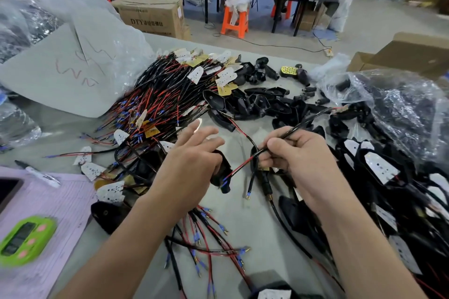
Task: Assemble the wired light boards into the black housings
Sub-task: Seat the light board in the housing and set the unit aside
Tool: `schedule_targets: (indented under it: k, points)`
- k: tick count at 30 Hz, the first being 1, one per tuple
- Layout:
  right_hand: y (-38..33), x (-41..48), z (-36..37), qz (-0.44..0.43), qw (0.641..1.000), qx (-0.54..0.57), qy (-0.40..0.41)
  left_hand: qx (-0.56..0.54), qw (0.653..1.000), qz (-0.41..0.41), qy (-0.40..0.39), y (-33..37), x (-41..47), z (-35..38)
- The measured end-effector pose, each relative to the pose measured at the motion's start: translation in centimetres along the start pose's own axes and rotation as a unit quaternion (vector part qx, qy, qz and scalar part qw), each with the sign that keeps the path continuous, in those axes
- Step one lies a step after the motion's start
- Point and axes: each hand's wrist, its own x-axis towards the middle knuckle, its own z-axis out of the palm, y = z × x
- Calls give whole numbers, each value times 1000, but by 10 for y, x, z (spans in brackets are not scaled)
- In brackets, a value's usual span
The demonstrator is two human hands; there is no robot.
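1. Centrally, the right hand point(298, 160) has its fingers curled, pinching a black sheathed wire point(308, 120) with red and black leads;
2. the left hand point(192, 162) hovers, fingers spread straight and released, just over a black housing point(220, 175);
3. heaped wired light boards point(170, 94) cover the grey surface point(255, 226) behind.

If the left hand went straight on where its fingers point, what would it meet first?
Likely the black teardrop plastic housing just ahead of the left hand; depth is unclear.
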Motion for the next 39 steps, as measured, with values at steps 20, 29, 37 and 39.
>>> schedule_targets:
  k: [20, 29, 37, 39]
  points:
    - [0, -7, -18, 1, 979, -132, -152, -90, 994, 56, -19, 17, 12, -4]
    - [-8, -10, -32, 31, 979, -89, -182, -193, 979, -37, -52, 22, 18, 10]
    - [7, -10, -19, 30, 971, -177, -156, -293, 951, -82, 61, 30, 31, 6]
    - [13, -10, -13, 6, 970, -208, -126, -311, 943, -95, 73, 29, 35, 6]
